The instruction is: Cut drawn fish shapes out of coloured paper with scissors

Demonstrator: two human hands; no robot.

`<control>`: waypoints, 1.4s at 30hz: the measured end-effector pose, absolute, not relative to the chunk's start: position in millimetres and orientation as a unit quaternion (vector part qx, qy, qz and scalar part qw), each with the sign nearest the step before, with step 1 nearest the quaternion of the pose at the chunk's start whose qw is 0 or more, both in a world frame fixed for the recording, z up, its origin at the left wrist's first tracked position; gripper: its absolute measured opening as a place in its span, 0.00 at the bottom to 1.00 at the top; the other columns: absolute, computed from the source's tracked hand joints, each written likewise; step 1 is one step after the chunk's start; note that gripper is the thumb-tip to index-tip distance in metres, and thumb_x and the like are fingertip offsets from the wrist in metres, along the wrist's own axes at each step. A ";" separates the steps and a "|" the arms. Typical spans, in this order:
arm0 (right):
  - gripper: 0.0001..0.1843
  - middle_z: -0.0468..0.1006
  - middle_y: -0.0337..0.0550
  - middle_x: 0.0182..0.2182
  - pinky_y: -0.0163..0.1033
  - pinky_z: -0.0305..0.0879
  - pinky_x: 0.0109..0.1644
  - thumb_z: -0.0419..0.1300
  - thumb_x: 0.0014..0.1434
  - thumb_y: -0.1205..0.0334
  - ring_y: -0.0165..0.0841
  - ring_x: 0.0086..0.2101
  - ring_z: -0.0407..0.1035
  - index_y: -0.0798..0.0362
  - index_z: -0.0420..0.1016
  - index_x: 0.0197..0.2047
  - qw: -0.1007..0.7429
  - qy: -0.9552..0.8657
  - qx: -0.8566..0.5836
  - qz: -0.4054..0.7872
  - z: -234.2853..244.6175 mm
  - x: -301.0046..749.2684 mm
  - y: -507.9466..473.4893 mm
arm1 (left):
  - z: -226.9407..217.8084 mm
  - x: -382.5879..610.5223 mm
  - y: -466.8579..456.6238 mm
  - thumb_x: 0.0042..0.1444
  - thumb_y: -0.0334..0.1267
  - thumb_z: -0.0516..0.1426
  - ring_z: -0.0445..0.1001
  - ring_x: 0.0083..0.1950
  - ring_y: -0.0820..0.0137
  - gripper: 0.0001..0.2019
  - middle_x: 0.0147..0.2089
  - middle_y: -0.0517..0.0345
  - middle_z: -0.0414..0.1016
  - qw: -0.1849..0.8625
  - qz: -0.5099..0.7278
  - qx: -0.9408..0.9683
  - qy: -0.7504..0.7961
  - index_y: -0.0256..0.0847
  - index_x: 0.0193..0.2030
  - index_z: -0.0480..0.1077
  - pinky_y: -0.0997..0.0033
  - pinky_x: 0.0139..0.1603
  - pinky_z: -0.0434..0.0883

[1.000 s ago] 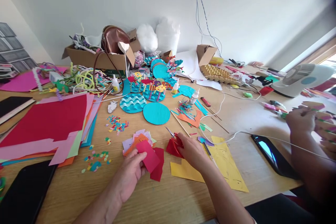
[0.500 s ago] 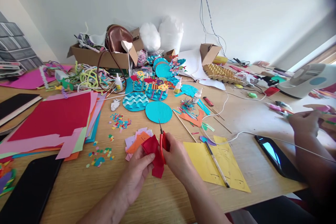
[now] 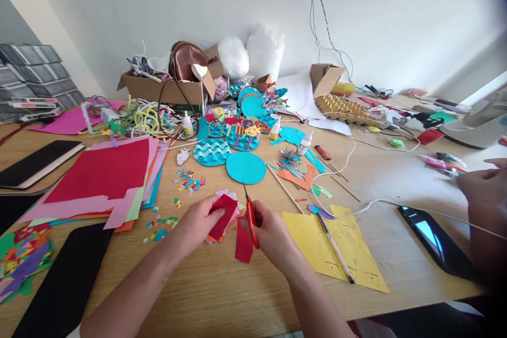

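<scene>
My left hand (image 3: 198, 224) pinches a red paper piece (image 3: 224, 215) over a small pile of orange and lilac paper pieces (image 3: 232, 226). In my right hand (image 3: 271, 229) are red-handled scissors (image 3: 251, 222), their dark tips pointing away from me. A second red paper piece (image 3: 243, 247), longer and narrower, is beside the scissors under my right fingers; whether those fingers hold it too I cannot tell. Just beyond the scissor tips lies a blue cardboard oval (image 3: 246, 168). Right of my right hand is yellow paper (image 3: 304, 237) with drawn lines and a pen (image 3: 336, 247) across it.
Stacked coloured paper (image 3: 97, 169) and a black phone (image 3: 67, 274) lie at left, near paper confetti (image 3: 162, 228). Glue bottles (image 3: 304, 143) stand farther back. A white cable (image 3: 372, 200) crosses the right side, by another phone (image 3: 431, 240) and another person's hand (image 3: 481, 190).
My left hand has moved left with one red piece, over the paper pile. The narrower red piece is now apart from it, beside the scissors. The view has shifted slightly left.
</scene>
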State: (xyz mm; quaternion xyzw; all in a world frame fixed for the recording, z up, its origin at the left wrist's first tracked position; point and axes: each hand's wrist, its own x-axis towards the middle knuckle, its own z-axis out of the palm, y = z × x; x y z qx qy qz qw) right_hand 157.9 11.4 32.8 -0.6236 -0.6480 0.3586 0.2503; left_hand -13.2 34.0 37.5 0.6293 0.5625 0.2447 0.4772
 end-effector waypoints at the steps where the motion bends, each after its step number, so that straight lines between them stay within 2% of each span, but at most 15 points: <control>1: 0.06 0.64 0.32 0.20 0.31 0.48 0.24 0.56 0.52 0.64 0.27 0.22 0.56 0.52 0.61 0.26 0.242 -0.649 -0.633 0.346 32.4 163.2 12.7 | 39.2 -16.6 41.6 0.52 0.35 0.52 0.75 0.37 0.62 0.12 0.38 0.52 0.79 0.449 0.236 0.650 0.566 0.40 0.42 0.71 0.65 0.38 0.70; 6: 0.06 0.68 0.35 0.23 0.33 0.45 0.26 0.56 0.49 0.70 0.28 0.23 0.56 0.52 0.63 0.30 0.191 -0.654 -0.673 0.287 21.4 184.1 20.0 | 28.0 -21.2 67.0 0.48 0.28 0.55 0.72 0.44 0.58 0.09 0.39 0.51 0.77 0.363 0.185 0.718 0.564 0.42 0.36 0.72 0.59 0.48 0.65; 10: 0.14 0.74 0.41 0.31 0.33 0.50 0.31 0.56 0.49 0.72 0.32 0.30 0.64 0.52 0.65 0.41 0.157 -0.670 -0.672 0.273 11.8 183.8 20.0 | 16.0 -17.0 69.3 0.41 0.25 0.58 0.65 0.54 0.54 0.17 0.47 0.48 0.73 0.299 0.199 0.737 0.573 0.42 0.40 0.70 0.54 0.57 0.57; 13: 0.17 0.75 0.45 0.36 0.34 0.52 0.33 0.56 0.48 0.72 0.36 0.35 0.67 0.52 0.65 0.43 0.134 -0.686 -0.661 0.272 9.9 177.7 16.4 | 17.7 -15.0 63.3 0.42 0.25 0.57 0.62 0.56 0.54 0.19 0.50 0.47 0.70 0.271 0.229 0.744 0.566 0.43 0.43 0.70 0.54 0.57 0.55; 15: 0.17 0.75 0.46 0.38 0.35 0.52 0.34 0.55 0.47 0.74 0.37 0.37 0.68 0.51 0.66 0.42 0.122 -0.693 -0.658 0.270 9.8 173.1 13.7 | 21.0 -13.9 55.3 0.45 0.27 0.55 0.67 0.50 0.56 0.13 0.43 0.51 0.73 0.279 0.243 0.744 0.556 0.44 0.38 0.71 0.58 0.53 0.60; 17: 0.17 0.76 0.48 0.38 0.35 0.50 0.33 0.54 0.47 0.75 0.39 0.36 0.68 0.52 0.66 0.41 0.115 -0.693 -0.660 0.266 9.2 169.4 11.8 | 22.7 -12.4 44.6 0.46 0.28 0.55 0.71 0.37 0.62 0.08 0.31 0.56 0.74 0.309 0.246 0.744 0.539 0.46 0.29 0.71 0.65 0.43 0.64; 18: 0.17 0.76 0.49 0.37 0.36 0.49 0.32 0.54 0.47 0.75 0.39 0.36 0.68 0.52 0.66 0.41 0.115 -0.691 -0.662 0.266 8.5 168.2 11.3 | 22.4 -11.5 38.7 0.46 0.28 0.55 0.70 0.31 0.64 0.07 0.26 0.59 0.73 0.327 0.245 0.744 0.528 0.46 0.25 0.70 0.69 0.37 0.64; 20: 0.15 0.76 0.49 0.34 0.36 0.48 0.31 0.53 0.47 0.75 0.39 0.33 0.68 0.53 0.66 0.39 0.119 -0.688 -0.664 0.269 7.0 167.3 10.9 | 19.8 -9.3 27.6 0.43 0.26 0.56 0.69 0.26 0.67 0.09 0.23 0.61 0.72 0.359 0.247 0.742 0.510 0.46 0.22 0.70 0.72 0.30 0.62; 23: 0.10 0.74 0.45 0.28 0.35 0.47 0.29 0.54 0.46 0.74 0.36 0.29 0.66 0.53 0.65 0.34 0.144 -0.677 -0.664 0.283 7.1 170.0 11.3 | 13.7 -5.9 16.7 0.41 0.24 0.57 0.71 0.27 0.66 0.11 0.25 0.60 0.74 0.393 0.262 0.726 0.500 0.47 0.25 0.73 0.72 0.30 0.62; 28: 0.06 0.66 0.34 0.21 0.32 0.50 0.26 0.54 0.48 0.70 0.28 0.23 0.59 0.51 0.59 0.28 0.232 -0.653 -0.647 0.318 24.4 177.9 8.2 | 12.6 0.8 15.0 0.46 0.32 0.60 0.75 0.39 0.62 0.14 0.38 0.53 0.78 0.431 0.325 0.675 0.503 0.45 0.41 0.75 0.68 0.38 0.67; 30: 0.06 0.65 0.32 0.21 0.31 0.51 0.25 0.54 0.49 0.69 0.27 0.23 0.57 0.51 0.58 0.28 0.265 -0.648 -0.637 0.323 33.9 178.2 5.2 | 15.5 2.8 16.9 0.46 0.33 0.59 0.74 0.40 0.62 0.12 0.39 0.52 0.77 0.438 0.358 0.660 0.495 0.44 0.40 0.75 0.69 0.37 0.69; 33: 0.06 0.64 0.32 0.22 0.31 0.52 0.26 0.56 0.51 0.65 0.27 0.23 0.56 0.51 0.60 0.29 0.338 -0.626 -0.605 0.357 41.7 175.8 0.5 | 22.0 1.9 19.4 0.48 0.32 0.57 0.73 0.35 0.65 0.05 0.33 0.55 0.75 0.433 0.404 0.648 0.478 0.44 0.30 0.74 0.71 0.33 0.69; 36: 0.11 0.63 0.33 0.21 0.32 0.52 0.26 0.59 0.52 0.54 0.27 0.23 0.56 0.52 0.64 0.32 0.428 -0.547 -0.554 0.459 39.5 172.8 -2.9 | 30.7 -4.0 19.1 0.51 0.30 0.55 0.73 0.39 0.65 0.07 0.35 0.55 0.74 0.355 0.457 0.668 0.468 0.45 0.29 0.74 0.67 0.43 0.69; 39: 0.18 0.63 0.33 0.19 0.32 0.50 0.24 0.54 0.56 0.45 0.26 0.21 0.55 0.53 0.64 0.31 0.456 -0.457 -0.513 0.566 33.8 167.9 -5.4 | 37.0 -9.7 16.4 0.52 0.28 0.53 0.72 0.44 0.64 0.10 0.37 0.54 0.74 0.190 0.489 0.729 0.440 0.47 0.30 0.74 0.62 0.49 0.67; 42: 0.18 0.65 0.33 0.19 0.31 0.49 0.23 0.58 0.53 0.46 0.25 0.20 0.56 0.52 0.62 0.30 0.454 -0.414 -0.481 0.626 32.5 159.2 -6.0 | 35.6 -11.7 13.3 0.52 0.27 0.54 0.71 0.46 0.63 0.12 0.38 0.55 0.74 0.087 0.479 0.764 0.424 0.48 0.28 0.73 0.59 0.51 0.67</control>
